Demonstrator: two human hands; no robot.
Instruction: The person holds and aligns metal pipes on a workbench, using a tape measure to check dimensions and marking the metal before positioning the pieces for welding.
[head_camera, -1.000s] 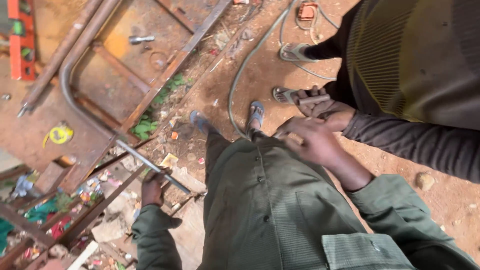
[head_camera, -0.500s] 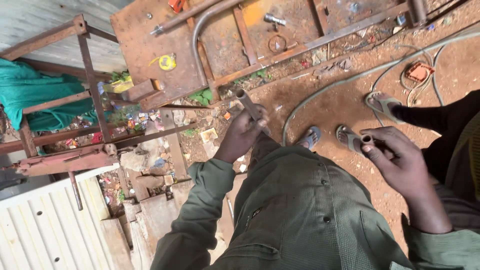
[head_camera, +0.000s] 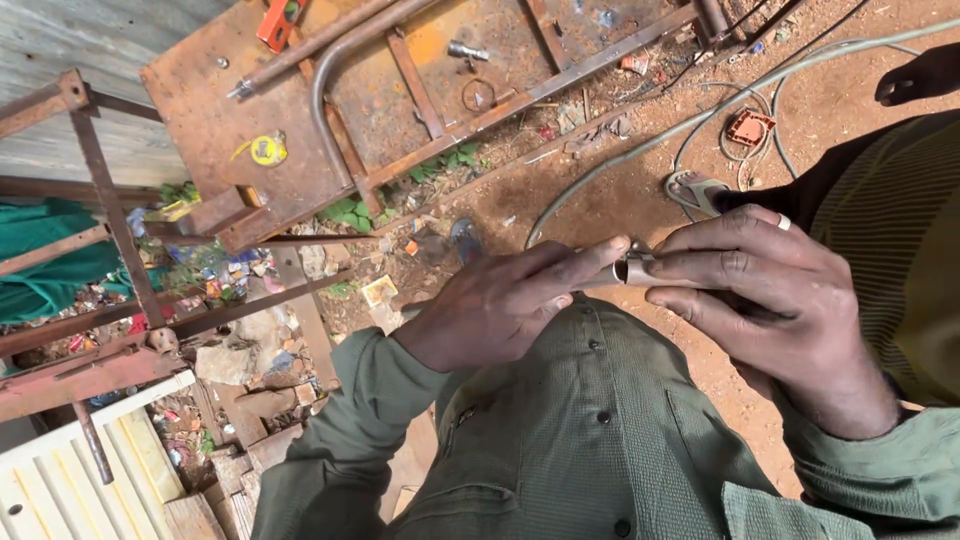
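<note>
A short grey metal tube piece (head_camera: 632, 269) sits in front of my chest, held between both hands. My left hand (head_camera: 505, 305) touches its left end with the fingertips. My right hand (head_camera: 770, 300), with a ring on one finger, closes around its right end. Below the hands is my green buttoned shirt (head_camera: 590, 440). Most of the tube is hidden by my fingers.
A rusty steel frame (head_camera: 400, 100) with a bent pipe (head_camera: 330, 120) and a yellow tape measure (head_camera: 266, 150) lies on the red dirt. Grey cable (head_camera: 640, 150) loops past a sandalled foot (head_camera: 695, 190). Another person in a dark ribbed top (head_camera: 900, 250) stands at right. Rubble and scrap lie at left.
The view swung back over the frame. My left hand let go of the long rod and came up to meet my right hand on the small tube piece.
</note>
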